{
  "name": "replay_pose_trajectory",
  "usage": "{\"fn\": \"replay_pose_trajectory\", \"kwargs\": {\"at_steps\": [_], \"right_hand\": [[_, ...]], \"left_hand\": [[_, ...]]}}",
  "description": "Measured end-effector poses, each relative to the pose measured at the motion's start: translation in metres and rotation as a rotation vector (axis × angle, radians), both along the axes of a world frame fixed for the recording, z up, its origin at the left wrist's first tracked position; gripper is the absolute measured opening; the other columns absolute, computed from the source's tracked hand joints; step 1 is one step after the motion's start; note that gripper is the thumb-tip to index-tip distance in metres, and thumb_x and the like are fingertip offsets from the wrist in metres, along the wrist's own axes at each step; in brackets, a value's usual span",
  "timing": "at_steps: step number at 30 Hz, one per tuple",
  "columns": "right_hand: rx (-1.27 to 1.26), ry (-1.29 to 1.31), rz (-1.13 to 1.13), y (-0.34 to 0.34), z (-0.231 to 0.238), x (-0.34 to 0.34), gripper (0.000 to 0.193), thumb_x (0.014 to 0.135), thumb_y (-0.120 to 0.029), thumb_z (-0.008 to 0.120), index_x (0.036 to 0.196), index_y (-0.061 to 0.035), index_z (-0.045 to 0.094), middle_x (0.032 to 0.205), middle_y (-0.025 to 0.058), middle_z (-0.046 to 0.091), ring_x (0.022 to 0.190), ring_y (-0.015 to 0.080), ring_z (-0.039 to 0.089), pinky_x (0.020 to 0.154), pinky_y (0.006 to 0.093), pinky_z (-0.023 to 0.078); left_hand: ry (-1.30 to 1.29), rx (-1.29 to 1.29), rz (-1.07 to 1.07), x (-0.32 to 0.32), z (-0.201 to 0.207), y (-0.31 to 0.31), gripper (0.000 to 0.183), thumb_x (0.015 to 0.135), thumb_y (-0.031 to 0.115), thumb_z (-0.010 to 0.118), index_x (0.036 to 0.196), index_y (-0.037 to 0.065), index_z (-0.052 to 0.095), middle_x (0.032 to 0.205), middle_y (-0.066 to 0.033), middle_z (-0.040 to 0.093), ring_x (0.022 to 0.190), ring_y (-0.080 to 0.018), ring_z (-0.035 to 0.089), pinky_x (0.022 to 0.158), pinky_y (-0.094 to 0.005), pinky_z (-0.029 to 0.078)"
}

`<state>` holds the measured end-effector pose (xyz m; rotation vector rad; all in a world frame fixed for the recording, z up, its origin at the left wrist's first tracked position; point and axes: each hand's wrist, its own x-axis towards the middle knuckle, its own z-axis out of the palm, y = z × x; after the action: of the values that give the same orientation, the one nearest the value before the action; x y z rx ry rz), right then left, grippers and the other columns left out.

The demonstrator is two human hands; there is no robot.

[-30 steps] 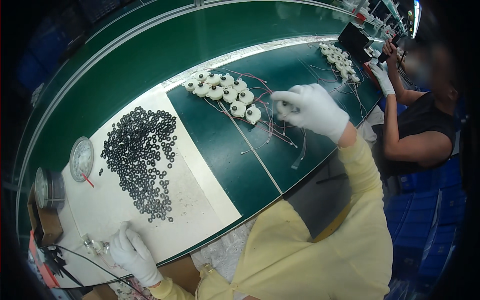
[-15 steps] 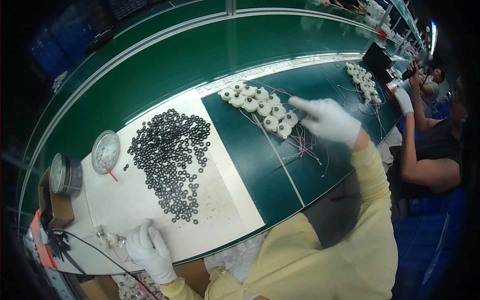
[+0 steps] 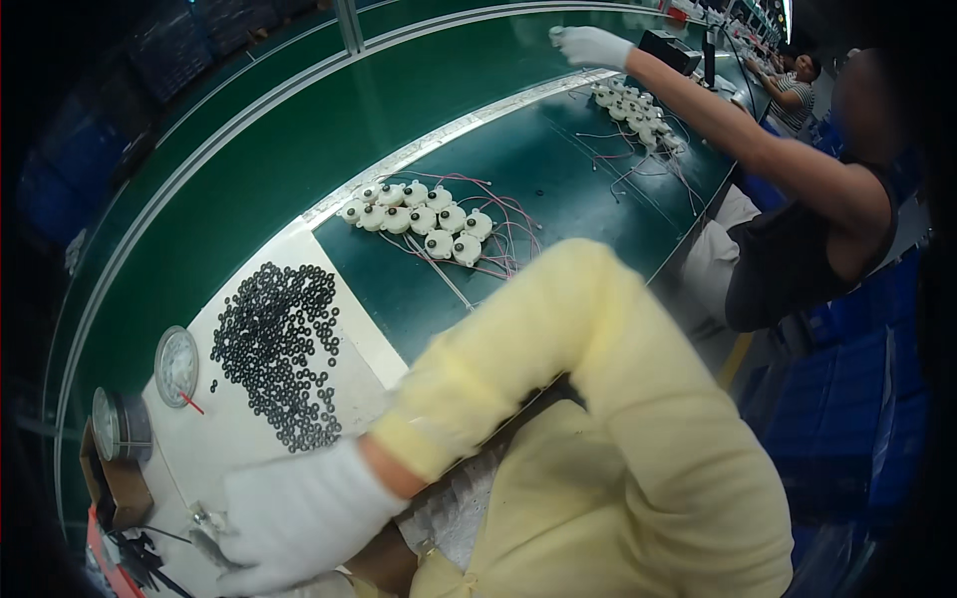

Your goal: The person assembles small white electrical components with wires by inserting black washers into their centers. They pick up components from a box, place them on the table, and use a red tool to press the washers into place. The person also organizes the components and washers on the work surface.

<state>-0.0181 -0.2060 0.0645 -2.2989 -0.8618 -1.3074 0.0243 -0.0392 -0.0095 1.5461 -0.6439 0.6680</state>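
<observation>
Your gloved hand (image 3: 299, 518) sits low at the near edge of the bench (image 3: 249, 149), the yellow sleeve (image 3: 558, 349) running up from it across the middle of the view. From the sleeve's line it looks like your right hand, reaching over to the left side. Its grip is closed loosely around a small metal part (image 3: 206, 520) that shows just past the fingertips; the fingers curl over it, so how firmly it is pinched cannot be told. Your other hand is out of sight, so the state of its grip cannot be told either.

The metal part lies on the white mat (image 3: 239, 439), at its near left corner. Just left of it are thin black wires (image 3: 140, 558) and a brown block (image 3: 120, 488). Further up the mat a heap of small black rings (image 3: 279, 349) spreads out, with two round lidded tins (image 3: 176, 366) beside it on the left.

Beyond the mat, on the dark green surface, a cluster of white round motors (image 3: 424, 219) with pink and white leads lies in rows. Further along, a second cluster (image 3: 633, 115) lies near a co-worker's bare arm (image 3: 738, 140), whose gloved hand (image 3: 588, 45) reaches out over the far side.
</observation>
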Motion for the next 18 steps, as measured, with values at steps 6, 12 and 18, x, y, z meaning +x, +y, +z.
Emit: {"fn": "replay_pose_trajectory", "kwargs": {"at_steps": [6, 12, 18], "right_hand": [[0.38, 0.1, 0.558, 0.025, 0.022, 0.025, 0.023, 0.073, -0.017, 0.071, 0.087, -0.0109, 0.054, 0.064, 0.0013, 0.061, 0.061, 0.0217, 0.063, 0.048, 0.036, 0.046], [1.109, 0.968, 0.359, -0.084, 0.057, -0.077, 0.067, 0.077, -0.031, 0.073, 0.13, 0.0054, 0.053, 0.078, 0.0065, 0.069, 0.054, 0.0095, 0.06, 0.044, 0.0223, 0.045], [1.223, 1.069, -0.229, -0.196, 0.035, -0.215, 0.088, 0.085, -0.055, 0.068, 0.14, 0.0086, 0.04, 0.067, -0.0018, 0.053, 0.054, 0.0045, 0.043, 0.047, 0.0187, 0.033]], "left_hand": [[-0.147, 0.289, 0.154, 0.02, -0.01, 0.046, 0.041, 0.104, 0.023, 0.045, 0.133, -0.005, 0.047, 0.128, -0.0188, 0.058, 0.105, -0.0293, 0.061, 0.089, -0.0374, 0.049], [0.178, 0.257, -0.087, 0.049, -0.031, 0.073, 0.047, 0.104, 0.025, 0.042, 0.141, -0.004, 0.041, 0.131, -0.0163, 0.054, 0.104, -0.0232, 0.056, 0.087, -0.0298, 0.048], [-0.082, 1.056, 0.358, 0.087, -0.038, 0.085, 0.038, 0.099, 0.021, 0.049, 0.13, -0.001, 0.055, 0.133, -0.0245, 0.052, 0.119, -0.0391, 0.049, 0.102, -0.0435, 0.04]]}}
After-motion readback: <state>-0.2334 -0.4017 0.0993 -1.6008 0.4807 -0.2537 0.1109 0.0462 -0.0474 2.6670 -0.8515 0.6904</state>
